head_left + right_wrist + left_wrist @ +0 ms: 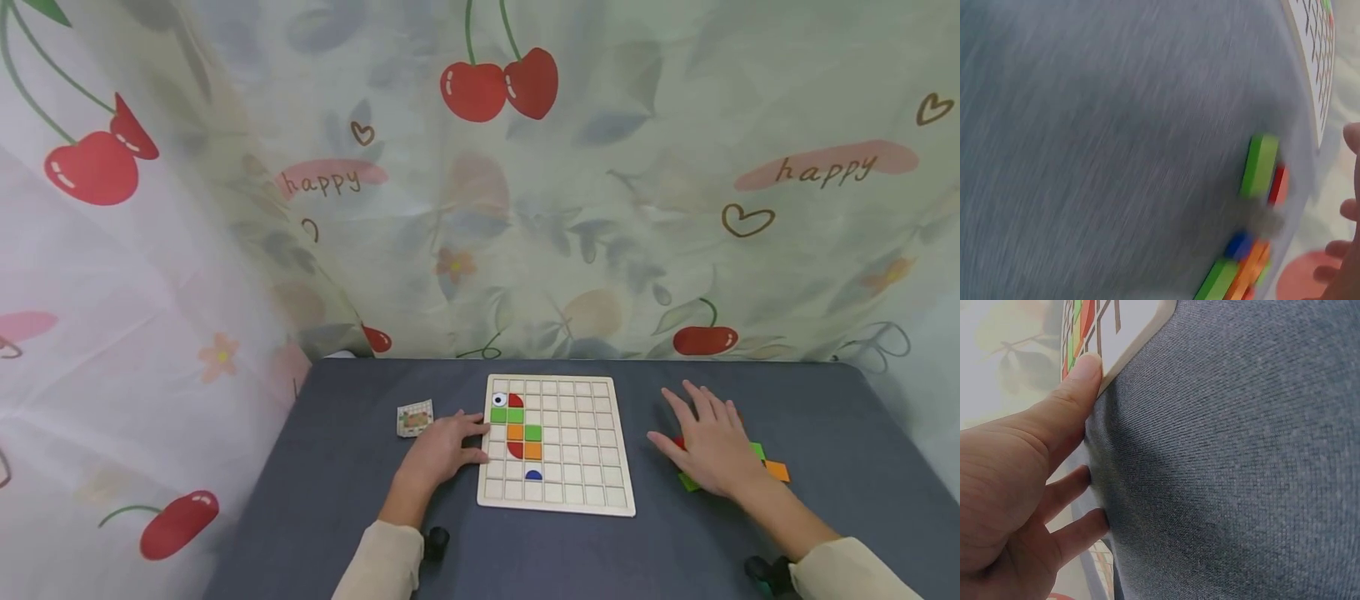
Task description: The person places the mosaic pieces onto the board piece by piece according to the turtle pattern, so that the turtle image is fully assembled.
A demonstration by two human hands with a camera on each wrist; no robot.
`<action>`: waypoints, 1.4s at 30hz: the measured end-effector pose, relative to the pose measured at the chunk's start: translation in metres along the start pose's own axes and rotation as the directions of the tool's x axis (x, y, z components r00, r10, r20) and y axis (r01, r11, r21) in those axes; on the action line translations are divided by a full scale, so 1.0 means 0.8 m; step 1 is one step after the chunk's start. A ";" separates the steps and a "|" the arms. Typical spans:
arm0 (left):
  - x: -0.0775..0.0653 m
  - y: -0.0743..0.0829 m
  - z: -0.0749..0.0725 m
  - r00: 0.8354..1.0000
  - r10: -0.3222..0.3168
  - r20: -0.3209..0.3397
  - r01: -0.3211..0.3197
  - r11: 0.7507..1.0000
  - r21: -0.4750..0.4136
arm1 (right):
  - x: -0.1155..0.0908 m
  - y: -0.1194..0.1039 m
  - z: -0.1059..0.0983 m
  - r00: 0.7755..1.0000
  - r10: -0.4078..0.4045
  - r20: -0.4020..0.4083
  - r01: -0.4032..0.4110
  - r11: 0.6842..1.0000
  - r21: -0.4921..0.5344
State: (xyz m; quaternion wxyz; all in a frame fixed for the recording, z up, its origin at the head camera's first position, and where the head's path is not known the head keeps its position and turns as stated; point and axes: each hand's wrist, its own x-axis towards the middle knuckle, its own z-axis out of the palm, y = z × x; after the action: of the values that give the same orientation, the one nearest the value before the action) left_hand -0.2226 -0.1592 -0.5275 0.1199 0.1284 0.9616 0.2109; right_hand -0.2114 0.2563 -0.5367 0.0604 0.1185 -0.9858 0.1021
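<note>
A pale wooden grid board [577, 442] lies flat on the table. Set in its left columns are an eye tile [499, 400], red quarter-round pieces [515, 450], green squares [533, 432], orange squares [532, 451] and a blue half-round piece [533, 475]. My left hand [442, 450] rests at the board's left edge; in the left wrist view its thumb [1082, 375] touches the rim, other fingertips down on the cloth. With fingers spread, my right hand [708, 450] hovers over loose pieces right of the board, partly hiding them. A green block [1260, 165] and a red block [1279, 184] show under it.
A small picture card [415, 419] lies left of the board, beyond the left hand. Dark cloth covers the table [360, 392]. A printed curtain [600, 208] hangs behind and along the left side. An orange piece [777, 472] sits beside the right wrist.
</note>
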 end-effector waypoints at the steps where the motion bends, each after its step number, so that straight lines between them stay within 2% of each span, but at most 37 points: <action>1: 0.000 0.000 -0.001 1.000 -0.001 0.000 0.001 1.000 -0.003 | -0.001 0.007 -0.001 1.000 0.008 -0.002 -0.008 1.000 0.005; 9: 0.000 -0.001 -0.002 1.000 -0.010 0.002 0.010 1.000 -0.005 | -0.009 0.063 -0.013 0.999 0.039 0.033 -0.042 0.997 0.071; 14: 0.000 -0.002 -0.002 1.000 -0.017 0.006 0.017 1.000 -0.015 | -0.015 0.081 -0.011 0.998 0.043 0.050 -0.048 0.993 0.107; 21: 0.000 -0.003 0.001 1.000 -0.026 0.007 0.026 1.000 -0.015 | -0.019 0.072 0.005 0.994 -0.074 -0.078 0.083 0.989 0.120; 30: -0.001 -0.002 0.002 1.000 -0.008 0.000 0.008 1.000 -0.011 | -0.019 0.055 0.012 0.981 -0.162 -0.109 0.170 0.983 0.069; 33: -0.001 -0.003 0.002 1.000 -0.004 -0.004 0.004 1.000 -0.013 | -0.018 0.053 0.011 0.979 -0.169 -0.115 0.176 0.983 0.059; 38: -0.001 -0.003 0.002 1.000 -0.002 -0.002 0.002 1.000 -0.017 | -0.013 0.049 0.010 0.987 -0.139 -0.086 0.144 0.988 0.056; 42: 0.000 -0.003 0.003 1.000 -0.004 -0.001 0.004 1.000 -0.016 | -0.006 0.044 0.006 0.988 -0.124 -0.093 0.131 0.989 0.068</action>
State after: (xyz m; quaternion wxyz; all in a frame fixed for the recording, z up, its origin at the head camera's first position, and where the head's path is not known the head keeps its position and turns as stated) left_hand -0.2224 -0.1606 -0.5309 0.1210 0.1253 0.9602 0.2185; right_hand -0.2157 0.2896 -0.5489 0.1060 0.1787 -0.9682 0.1395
